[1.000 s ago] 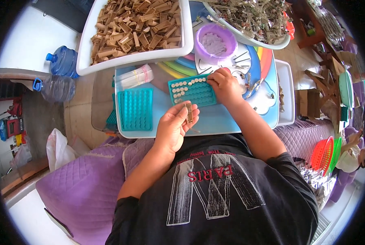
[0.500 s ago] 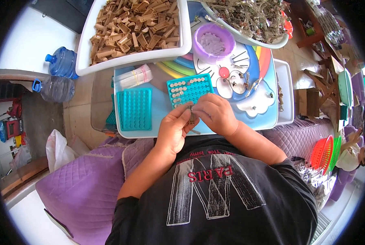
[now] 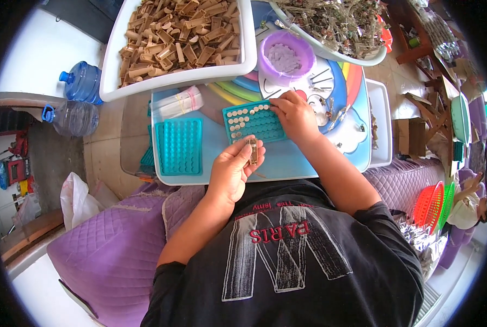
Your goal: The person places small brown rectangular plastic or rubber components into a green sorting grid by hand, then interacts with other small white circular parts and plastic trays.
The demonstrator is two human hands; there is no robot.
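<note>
My left hand (image 3: 230, 168) is closed around a small brown plastic casing (image 3: 254, 151) with metal parts inside, held upright near the table's front edge. My right hand (image 3: 295, 115) is at the far right corner of a teal tray (image 3: 271, 129), its fingers bent together on the tray's edge. Whatever those fingertips pinch is hidden. Round pockets cover the tray, and small silvery discs (image 3: 236, 121) fill several of them, mostly on the left side and along the far row. A second teal tray (image 3: 178, 147), its pockets bare, lies to the left.
A white bin (image 3: 172, 82) heaped with brown casings stands at the far left. Beside it are a purple bowl (image 3: 313, 60) of white pieces and a basin (image 3: 358, 61) of metal-and-wire parts. Loose metal parts (image 3: 339, 114) lie right of my right hand. Clear plastic strips (image 3: 178, 103) lie left.
My right hand has left the casing by my left hand and moved away to the tray's far right corner. My left hand still holds the casing, now more plainly visible.
</note>
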